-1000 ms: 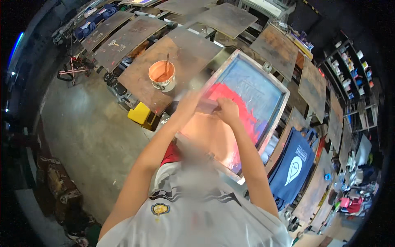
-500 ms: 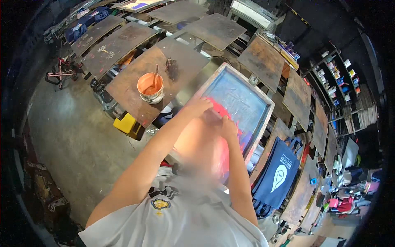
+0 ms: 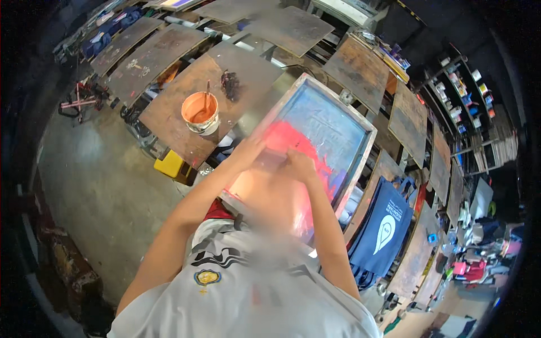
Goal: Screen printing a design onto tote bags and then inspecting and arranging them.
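Observation:
A wooden-framed printing screen point(image 3: 367, 147) lies tilted in front of me, with blue mesh point(image 3: 332, 121) across it. Bright pink-red ink point(image 3: 290, 135) covers part of the mesh, ragged along its right side. My left hand point(image 3: 248, 153) and my right hand point(image 3: 298, 165) are closed on the two ends of a squeegee point(image 3: 272, 160), which is partly hidden and blurred. It rests over the inked part of the mesh. The near part of the screen is smeared by blur.
Left of the screen, a bucket of orange ink point(image 3: 200, 112) with a stick in it stands on a brown board point(image 3: 163, 121). A yellow box point(image 3: 169, 164) sits below. On the right hangs a navy tote bag point(image 3: 383, 228). Several boards point(image 3: 358, 70) and a paint shelf point(image 3: 459, 96) lie beyond.
Both hands have drawn the squeegee toward my body and slightly left. More pink-red ink now shows on the mesh beyond them. The whole view has shifted a little.

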A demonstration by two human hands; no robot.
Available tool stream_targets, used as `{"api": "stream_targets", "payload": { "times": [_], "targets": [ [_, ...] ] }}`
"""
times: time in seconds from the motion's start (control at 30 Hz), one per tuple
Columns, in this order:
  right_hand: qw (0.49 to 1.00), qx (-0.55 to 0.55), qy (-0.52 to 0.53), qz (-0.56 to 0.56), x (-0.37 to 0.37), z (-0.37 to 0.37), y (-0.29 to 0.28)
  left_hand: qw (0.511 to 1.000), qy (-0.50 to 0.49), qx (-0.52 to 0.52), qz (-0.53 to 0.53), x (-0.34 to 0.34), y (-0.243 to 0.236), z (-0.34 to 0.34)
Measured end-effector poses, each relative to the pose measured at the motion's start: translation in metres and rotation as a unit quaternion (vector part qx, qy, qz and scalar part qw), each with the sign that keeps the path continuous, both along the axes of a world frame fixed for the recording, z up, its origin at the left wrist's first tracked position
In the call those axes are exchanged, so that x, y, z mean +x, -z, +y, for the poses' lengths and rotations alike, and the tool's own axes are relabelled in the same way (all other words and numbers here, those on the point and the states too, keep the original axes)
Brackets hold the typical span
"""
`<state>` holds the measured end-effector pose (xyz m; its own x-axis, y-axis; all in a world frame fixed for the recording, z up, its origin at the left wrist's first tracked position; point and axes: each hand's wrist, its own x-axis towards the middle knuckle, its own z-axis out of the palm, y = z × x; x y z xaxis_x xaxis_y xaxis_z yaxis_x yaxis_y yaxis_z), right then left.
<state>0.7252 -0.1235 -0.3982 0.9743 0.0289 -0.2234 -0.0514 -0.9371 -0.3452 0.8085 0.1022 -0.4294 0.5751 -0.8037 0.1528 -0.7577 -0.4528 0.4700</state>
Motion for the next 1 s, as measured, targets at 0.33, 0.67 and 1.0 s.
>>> {"api": "stream_targets", "payload": {
  "times": [0.33,0.67,1.0],
  "targets": [
    [0.983,-0.057,0.172,-0.024,-0.081,-0.033,-0.006,0.976,0.175,0.046,-0.118,0.017,0.001,-0.116],
    [0.961,-0.036,0.272,-0.042,-0.117,-0.016,0.010,0.949,0.298,0.059,-0.082,0.013,-0.012,-0.140],
    [0.961,-0.016,0.273,-0.032,-0.096,0.057,0.003,0.947,0.315,0.062,-0.014,0.035,-0.010,-0.064]
  ]
}}
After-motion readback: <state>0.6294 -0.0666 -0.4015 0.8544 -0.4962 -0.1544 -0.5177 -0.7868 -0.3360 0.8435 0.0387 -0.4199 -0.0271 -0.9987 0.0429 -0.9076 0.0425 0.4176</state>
